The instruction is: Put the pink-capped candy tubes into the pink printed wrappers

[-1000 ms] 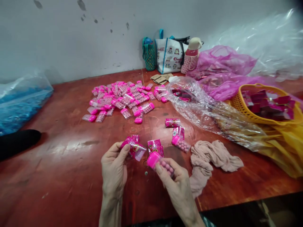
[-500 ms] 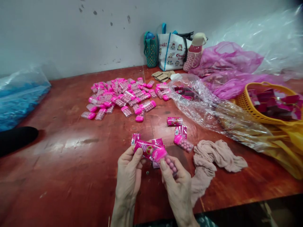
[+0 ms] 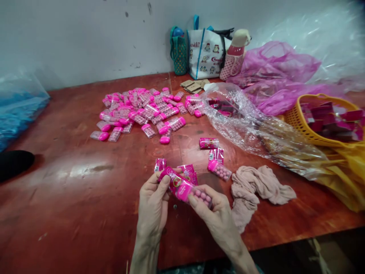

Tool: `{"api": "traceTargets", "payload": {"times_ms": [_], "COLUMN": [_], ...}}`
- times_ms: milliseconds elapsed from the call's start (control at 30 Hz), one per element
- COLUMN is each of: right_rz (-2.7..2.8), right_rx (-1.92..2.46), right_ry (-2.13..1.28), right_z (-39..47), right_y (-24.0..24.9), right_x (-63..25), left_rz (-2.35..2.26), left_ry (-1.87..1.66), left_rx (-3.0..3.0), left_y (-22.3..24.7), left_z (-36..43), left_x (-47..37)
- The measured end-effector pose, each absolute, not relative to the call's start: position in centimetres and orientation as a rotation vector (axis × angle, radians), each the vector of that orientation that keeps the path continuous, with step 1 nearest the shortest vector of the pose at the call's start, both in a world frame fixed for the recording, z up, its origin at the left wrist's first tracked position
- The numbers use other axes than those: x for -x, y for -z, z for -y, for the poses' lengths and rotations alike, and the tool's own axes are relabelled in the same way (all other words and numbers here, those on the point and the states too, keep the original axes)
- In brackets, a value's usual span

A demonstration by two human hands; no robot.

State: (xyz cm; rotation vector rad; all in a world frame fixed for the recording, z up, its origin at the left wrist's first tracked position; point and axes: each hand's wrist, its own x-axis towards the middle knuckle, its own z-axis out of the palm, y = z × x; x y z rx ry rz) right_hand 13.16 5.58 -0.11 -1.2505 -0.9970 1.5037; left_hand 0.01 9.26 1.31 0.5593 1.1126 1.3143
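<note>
Between the fingers of my left hand (image 3: pixel 152 201) is the far end of a printed pink plastic sleeve (image 3: pixel 174 179). My right hand (image 3: pixel 213 213) pinches a small clear candy box (image 3: pixel 203 196) full of round pink candies. The box's capped end is in the near end of the sleeve, and its candy-filled end sticks out. Flat pink sleeves (image 3: pixel 190 173) lie just behind my hands. A second candy box (image 3: pixel 219 170) rests to the right, beside another sleeve (image 3: pixel 216 155) and a sleeved box (image 3: pixel 209 143).
A heap of pink-capped candy boxes (image 3: pixel 142 108) covers the table's back middle. At right are a crumpled cloth (image 3: pixel 259 184), clear plastic wrap (image 3: pixel 245 118) and a yellow basket (image 3: pixel 296 121) of pink pieces. A tote bag (image 3: pixel 209 57) and bottles stand by the wall.
The box has moved up and left into the sleeve, and less of the cap shows bare. The right hand's thumb has shifted left. The whole view has shifted slightly.
</note>
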Motion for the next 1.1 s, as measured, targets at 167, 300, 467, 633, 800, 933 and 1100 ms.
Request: {"api": "traceTargets", "payload": {"times_ms": [167,300,467,633,800,933,1100], "right_rz": [0.974,0.961,0.944,0.950,0.996,1.042,0.963], "right_rx": [1.198,1.276,1.305,1.311,1.358,1.417,1.430], "right_ry": [-1.567,-1.471,-1.383,-1.365,-1.361,-1.279,-1.175], "right_z": [-5.8,-5.9,-5.8,-5.9,-5.9,-5.7,-5.6], "right_y": [0.5,0.8,1.0,1.2,1.3,1.4,1.7], "right_x": [-13.6,-13.1,-12.3,-12.3,-12.5,-12.2,-11.5], "left_rz": [-1.157,-1.244,-1.168,-1.061,-1.059,-1.044,-0.937], "left_ry": [-1.350,-1.468,-1.513,-1.244,-1.216,-1.272,-1.145], "left_rx": [-0.675,-0.806,-0.628,-0.381,-0.334,-0.322,-0.308], "left_y": [-0.9,-0.8,-0.7,0.4,1.1,1.2,0.9], "left_z": [-9.2,-9.2,-9.4,-9.4,-9.5,-9.4,-9.1], "left_x": [-0.4,-1.1,-1.9,-2.1,-2.0,-2.2,-2.8]}}
